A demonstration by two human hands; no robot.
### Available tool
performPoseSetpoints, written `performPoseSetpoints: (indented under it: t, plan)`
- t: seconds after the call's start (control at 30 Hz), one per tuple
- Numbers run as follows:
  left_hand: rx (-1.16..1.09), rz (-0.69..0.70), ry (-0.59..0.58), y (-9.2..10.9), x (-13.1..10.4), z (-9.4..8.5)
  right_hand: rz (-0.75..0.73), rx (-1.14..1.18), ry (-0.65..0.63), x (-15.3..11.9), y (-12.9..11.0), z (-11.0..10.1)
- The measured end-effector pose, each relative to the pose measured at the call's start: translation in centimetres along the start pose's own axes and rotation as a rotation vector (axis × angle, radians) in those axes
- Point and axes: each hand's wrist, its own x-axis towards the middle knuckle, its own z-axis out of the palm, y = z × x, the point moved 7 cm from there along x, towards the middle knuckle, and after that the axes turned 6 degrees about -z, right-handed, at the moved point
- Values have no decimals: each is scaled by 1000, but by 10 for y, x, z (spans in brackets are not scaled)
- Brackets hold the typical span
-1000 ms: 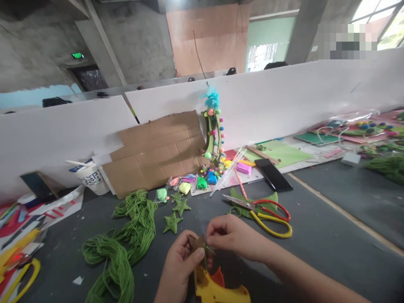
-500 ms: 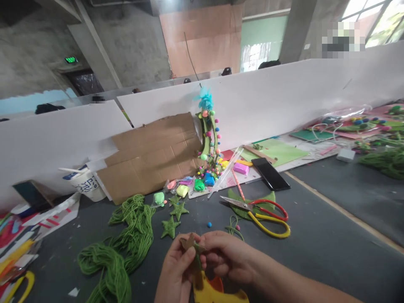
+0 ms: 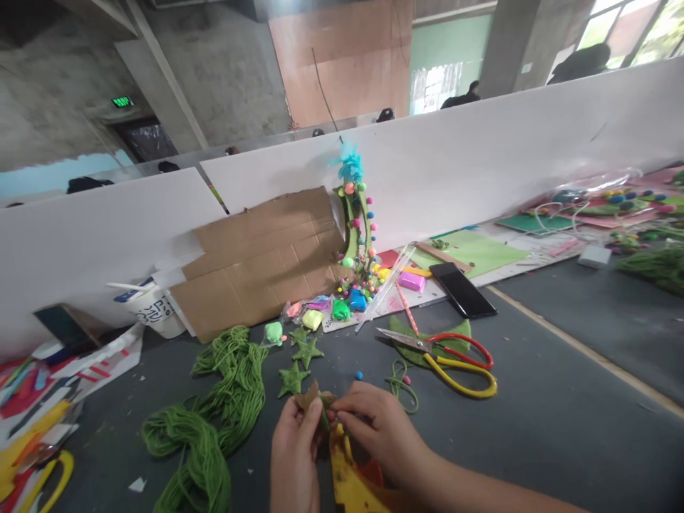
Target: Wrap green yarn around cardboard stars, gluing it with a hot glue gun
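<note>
My left hand (image 3: 296, 452) is closed around a small brown cardboard star (image 3: 308, 396) that has some green on its side, the thumb pressed on its face. At the star's right edge, the thumb and fingers of my right hand (image 3: 379, 420) are pinched together on green yarn, partly hidden by the fingers. Below both hands lies a yellow hot glue gun (image 3: 350, 477) with a red-orange trigger, cut off by the bottom of the view. Just beyond, several green yarn-covered stars (image 3: 293, 380) rest on the dark table, with a small blue pom-pom (image 3: 359, 375) to their right.
Green yarn (image 3: 229, 399) lies in a loose skein at left. Scissors (image 3: 462, 370) with red and yellow handles rest on green felt at right, near a phone (image 3: 462, 291). Behind stand cardboard (image 3: 261, 263), a paper cup (image 3: 154, 310) and a pom-pom-decorated green stand (image 3: 350, 228).
My right hand has shifted slightly and its pinch has closed in by the star's edge. The star has tilted in my left hand. The view has turned a little to the left.
</note>
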Motion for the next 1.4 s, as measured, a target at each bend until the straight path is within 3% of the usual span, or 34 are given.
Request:
performPoseSetpoints:
  t: [0.23, 0.43, 0.67, 0.83, 0.93, 1.07, 1.17, 1.3, 1.4]
  plan:
    - [318, 196, 103, 17, -7, 0, -152, -310, -110, -4, -9, 7]
    - [460, 275, 120, 24, -11, -2, -140, -367, -159, -1, -13, 9]
    - [489, 209, -9, 17, -11, 9, -13, -324, -131, 14, -17, -16]
    - [316, 34, -134, 4, -10, 17, 30, -173, -145, 21, -18, -32]
    - [198, -32, -172, -2, -8, 18, 128, 1, -176, 23, -10, -32]
    - [28, -131, -235, -7, -9, 23, 330, 294, -241, 18, 10, -18]
    - [-38, -205, -211, -10, -10, 22, 451, 478, -260, 11, 22, -6]
    - [-79, -275, -180, -14, -7, 18, 532, 661, -270, 2, 30, 8]
    - [-112, -255, -181, -13, -3, 15, 555, 736, -262, -1, 32, 15]
